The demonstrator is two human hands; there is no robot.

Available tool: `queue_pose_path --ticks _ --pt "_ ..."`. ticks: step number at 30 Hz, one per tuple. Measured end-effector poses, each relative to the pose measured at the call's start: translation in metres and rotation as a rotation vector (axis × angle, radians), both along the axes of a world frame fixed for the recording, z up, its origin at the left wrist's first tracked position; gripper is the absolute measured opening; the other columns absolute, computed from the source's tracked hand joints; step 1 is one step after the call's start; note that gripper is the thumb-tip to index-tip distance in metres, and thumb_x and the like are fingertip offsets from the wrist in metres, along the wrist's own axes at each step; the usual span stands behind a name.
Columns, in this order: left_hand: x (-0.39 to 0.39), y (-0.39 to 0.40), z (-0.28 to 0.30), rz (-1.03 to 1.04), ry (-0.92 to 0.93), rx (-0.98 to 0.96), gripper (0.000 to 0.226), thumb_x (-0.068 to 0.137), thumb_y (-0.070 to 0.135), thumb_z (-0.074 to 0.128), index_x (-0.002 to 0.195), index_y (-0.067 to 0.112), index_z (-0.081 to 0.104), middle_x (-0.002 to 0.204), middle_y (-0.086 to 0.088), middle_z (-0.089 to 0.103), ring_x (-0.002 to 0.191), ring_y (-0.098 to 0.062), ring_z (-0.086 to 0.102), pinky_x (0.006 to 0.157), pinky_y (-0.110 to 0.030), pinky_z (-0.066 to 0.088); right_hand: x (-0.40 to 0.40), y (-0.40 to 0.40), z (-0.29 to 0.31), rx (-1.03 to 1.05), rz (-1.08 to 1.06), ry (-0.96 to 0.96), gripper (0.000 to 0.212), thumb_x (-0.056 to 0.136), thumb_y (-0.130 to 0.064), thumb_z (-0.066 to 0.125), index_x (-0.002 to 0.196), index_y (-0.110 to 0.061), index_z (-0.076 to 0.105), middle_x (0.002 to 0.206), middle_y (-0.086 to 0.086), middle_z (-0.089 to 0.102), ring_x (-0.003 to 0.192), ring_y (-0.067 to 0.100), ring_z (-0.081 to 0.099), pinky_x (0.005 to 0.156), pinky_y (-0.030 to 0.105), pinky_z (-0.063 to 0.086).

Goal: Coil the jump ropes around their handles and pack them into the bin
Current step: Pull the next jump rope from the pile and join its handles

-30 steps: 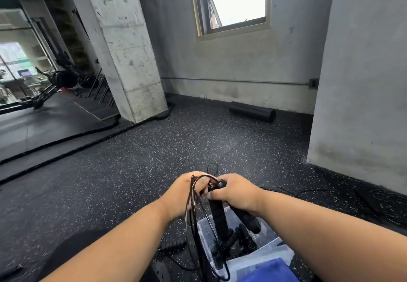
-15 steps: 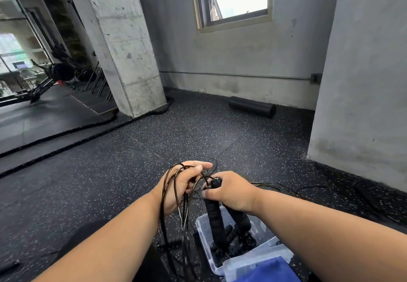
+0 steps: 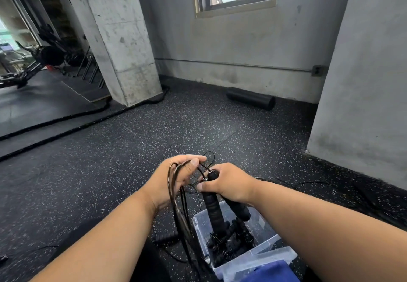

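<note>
Two black handles (image 3: 212, 206), long axes near upright, tops tilted away, lower ends down toward clear bin (image 3: 259, 257). Right hand (image 3: 229, 184) grips their tops. Left hand (image 3: 176, 178) pinches cord loops (image 3: 176, 195) hanging beside bin; loop count unclear, blurred. More handles inside bin, floor (image 3: 110, 160) beneath.

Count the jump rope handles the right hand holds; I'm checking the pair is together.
2: both handles hang side by side from the right hand, above the bin.
</note>
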State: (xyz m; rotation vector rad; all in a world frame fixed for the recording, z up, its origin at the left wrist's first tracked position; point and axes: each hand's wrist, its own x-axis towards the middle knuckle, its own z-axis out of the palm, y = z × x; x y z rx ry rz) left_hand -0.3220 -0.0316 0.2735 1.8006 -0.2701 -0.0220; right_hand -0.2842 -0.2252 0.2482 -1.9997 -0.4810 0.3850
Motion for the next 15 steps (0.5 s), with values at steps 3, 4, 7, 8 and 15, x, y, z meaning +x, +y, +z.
queue_pose_path --ticks 3,4,7,8,15 --pt "0.011 0.009 -0.002 0.068 -0.064 0.006 0.024 0.104 0.032 0.061 0.116 0.023 0.081 0.07 0.016 0.057 0.065 -0.004 0.047 0.061 -0.02 0.041 0.006 0.001 -0.001 0.019 0.009 0.054 0.032 0.082 -0.037 0.084 0.096 -0.009 0.074 0.077 -0.007 0.069 0.066 0.006 0.06 0.073 0.027 0.05" --pt "0.015 0.012 -0.003 0.07 -0.089 0.011 0.024 0.105 0.035 0.062 0.116 0.025 0.081 0.07 0.015 0.057 0.065 -0.006 0.046 0.061 -0.021 0.041 0.008 0.003 -0.002 0.034 0.015 0.075 0.033 0.082 -0.037 0.084 0.098 -0.01 0.075 0.079 -0.006 0.071 0.068 0.007 0.061 0.076 0.028 0.051" --pt "0.026 0.016 -0.005 0.089 -0.105 -0.027 0.026 0.104 0.037 0.062 0.12 0.027 0.08 0.073 0.013 0.055 0.068 -0.01 0.045 0.062 -0.025 0.04 0.016 0.008 -0.004 0.037 0.024 0.112 0.031 0.081 -0.037 0.084 0.099 -0.014 0.077 0.08 -0.007 0.071 0.072 0.008 0.061 0.078 0.028 0.051" --pt "0.029 0.018 -0.004 0.099 -0.109 -0.034 0.026 0.104 0.038 0.062 0.12 0.027 0.079 0.075 0.01 0.055 0.069 -0.01 0.045 0.063 -0.026 0.039 0.019 0.009 -0.004 0.032 0.024 0.109 0.031 0.081 -0.039 0.085 0.1 -0.015 0.077 0.081 -0.005 0.072 0.072 0.007 0.061 0.079 0.028 0.051" --pt "0.043 0.023 0.005 0.243 -0.168 -0.057 0.023 0.1 0.04 0.069 0.115 0.028 0.081 0.086 0.019 0.071 0.079 0.002 0.06 0.079 -0.028 0.047 0.041 0.011 -0.005 0.126 0.071 0.165 0.028 0.086 -0.037 0.083 0.111 -0.028 0.077 0.102 -0.003 0.078 0.09 0.005 0.068 0.101 0.033 0.052"
